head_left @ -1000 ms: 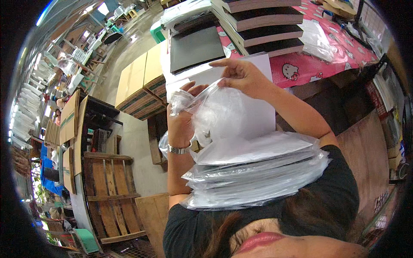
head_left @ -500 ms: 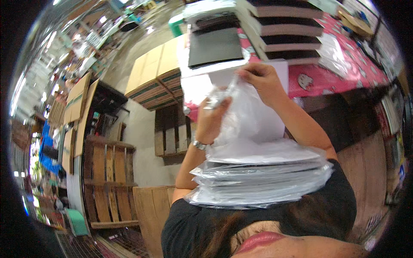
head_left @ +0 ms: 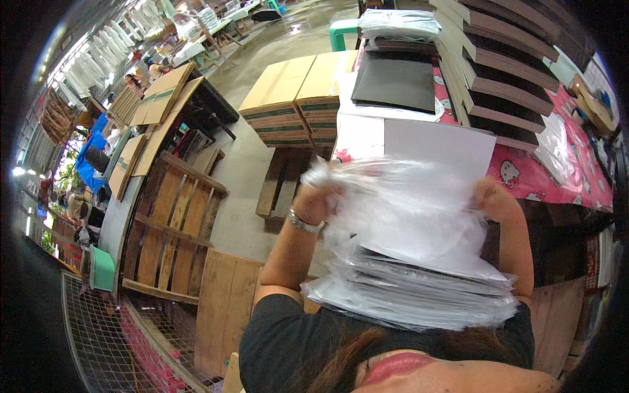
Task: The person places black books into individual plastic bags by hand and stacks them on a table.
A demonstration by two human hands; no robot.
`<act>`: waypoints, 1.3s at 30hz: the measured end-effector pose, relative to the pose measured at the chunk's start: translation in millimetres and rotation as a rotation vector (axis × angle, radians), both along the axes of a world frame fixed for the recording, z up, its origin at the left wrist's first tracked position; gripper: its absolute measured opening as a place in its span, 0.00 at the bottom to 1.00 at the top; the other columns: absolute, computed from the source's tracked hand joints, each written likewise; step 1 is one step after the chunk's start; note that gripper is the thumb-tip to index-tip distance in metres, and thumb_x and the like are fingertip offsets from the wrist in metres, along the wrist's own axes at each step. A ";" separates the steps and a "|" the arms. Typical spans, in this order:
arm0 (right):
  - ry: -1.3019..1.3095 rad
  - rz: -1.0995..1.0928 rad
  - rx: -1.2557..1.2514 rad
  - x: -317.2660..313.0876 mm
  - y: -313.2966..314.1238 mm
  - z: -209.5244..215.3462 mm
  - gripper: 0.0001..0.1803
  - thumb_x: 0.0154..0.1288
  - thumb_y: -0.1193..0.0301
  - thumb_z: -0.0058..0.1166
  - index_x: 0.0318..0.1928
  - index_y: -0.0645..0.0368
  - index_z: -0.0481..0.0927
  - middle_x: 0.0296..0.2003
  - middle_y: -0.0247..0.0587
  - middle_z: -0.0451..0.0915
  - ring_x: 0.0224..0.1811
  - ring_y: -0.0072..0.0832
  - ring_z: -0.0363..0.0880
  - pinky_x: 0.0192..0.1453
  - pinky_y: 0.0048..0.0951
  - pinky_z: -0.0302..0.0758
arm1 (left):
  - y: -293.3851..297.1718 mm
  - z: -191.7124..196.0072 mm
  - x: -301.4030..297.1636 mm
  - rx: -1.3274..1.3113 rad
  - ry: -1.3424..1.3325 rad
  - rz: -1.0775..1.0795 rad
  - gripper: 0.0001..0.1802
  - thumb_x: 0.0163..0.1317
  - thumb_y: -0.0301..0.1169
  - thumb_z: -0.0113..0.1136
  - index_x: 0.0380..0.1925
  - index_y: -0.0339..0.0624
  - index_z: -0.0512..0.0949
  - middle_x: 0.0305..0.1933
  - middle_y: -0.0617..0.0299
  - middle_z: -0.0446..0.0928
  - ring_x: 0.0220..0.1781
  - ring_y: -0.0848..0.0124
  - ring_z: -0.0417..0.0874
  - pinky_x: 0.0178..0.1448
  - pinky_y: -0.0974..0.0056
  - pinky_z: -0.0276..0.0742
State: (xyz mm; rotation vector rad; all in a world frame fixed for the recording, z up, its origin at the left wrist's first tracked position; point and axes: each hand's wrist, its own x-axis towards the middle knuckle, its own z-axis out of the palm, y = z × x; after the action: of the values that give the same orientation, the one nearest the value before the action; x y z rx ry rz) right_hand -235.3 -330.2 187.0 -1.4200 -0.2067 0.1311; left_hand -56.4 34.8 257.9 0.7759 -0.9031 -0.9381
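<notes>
Cartons (head_left: 278, 95), dark stack (head_left: 508, 69) beyond plastic (head_left: 406, 196)

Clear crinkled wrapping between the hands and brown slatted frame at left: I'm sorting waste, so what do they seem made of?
Clear crinkled wrapping: probably thin, glossy plastic film, being see-through and shiny, though motion-blurred.
Brown slatted frame: apparently dull wood, judging by its streaky boards.

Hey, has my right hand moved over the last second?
Yes. Judged against the flat black panel, your right hand has moved rightward and away from it, closer to your body.
</notes>
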 end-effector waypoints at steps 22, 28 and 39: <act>-0.202 -0.527 0.113 -8.1 -1.9 42.4 0.20 0.52 0.63 0.62 0.42 0.56 0.71 0.24 0.23 0.71 0.23 0.16 0.71 0.29 0.13 0.68 | -22.5 -35.5 21.2 0.082 0.086 -0.068 0.12 0.50 0.35 0.63 0.29 0.38 0.78 0.37 0.46 0.79 0.35 0.70 0.81 0.26 0.72 0.74; -0.287 -0.657 -0.238 9.6 3.9 77.2 0.28 0.44 0.74 0.55 0.51 0.57 0.70 0.29 0.33 0.67 0.35 0.22 0.72 0.46 0.25 0.72 | -75.6 -43.5 57.7 0.300 -0.284 0.617 0.17 0.52 0.25 0.54 0.45 0.37 0.71 0.39 0.58 0.79 0.28 0.72 0.73 0.36 0.67 0.69; -0.508 -1.172 -1.199 -33.0 49.5 40.5 0.27 0.47 0.86 0.47 0.50 0.53 0.77 0.42 0.45 0.71 0.41 0.32 0.72 0.47 0.29 0.69 | -73.7 -37.5 -4.3 0.431 -0.996 0.981 0.30 0.52 0.26 0.56 0.59 0.48 0.65 0.30 0.48 0.80 0.31 0.53 0.81 0.36 0.57 0.75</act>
State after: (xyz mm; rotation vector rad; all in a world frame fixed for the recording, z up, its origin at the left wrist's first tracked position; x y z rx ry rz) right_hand -268.3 -280.7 227.5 -2.5102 0.3953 -1.2728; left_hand -60.7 -38.9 220.5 1.9113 -0.9623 0.2155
